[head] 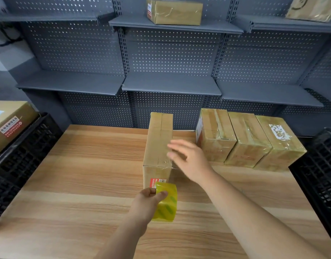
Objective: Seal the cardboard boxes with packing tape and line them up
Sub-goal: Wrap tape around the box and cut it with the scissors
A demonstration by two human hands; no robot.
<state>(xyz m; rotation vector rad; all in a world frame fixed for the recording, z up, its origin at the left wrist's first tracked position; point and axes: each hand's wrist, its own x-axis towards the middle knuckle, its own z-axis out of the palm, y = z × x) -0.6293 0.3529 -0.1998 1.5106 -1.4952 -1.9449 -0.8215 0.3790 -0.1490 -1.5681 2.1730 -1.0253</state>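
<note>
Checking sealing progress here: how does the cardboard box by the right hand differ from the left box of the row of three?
The centre box stands alone; the row's left box touches its neighbour. The centre box is mostly bare cardboard, taped near its front edge; the row's left box is glossy with tape. The right hand is at the centre box only. Both sit on the wooden table.

Left hand (148, 201): bare forearm reaching forward from lower centre; thumb and fingers pinch the tape roll (167, 204).
Right hand (191, 161): bare forearm extended from lower right; palm down, fingers straight and spread, slightly blurred, holding nothing.
</note>
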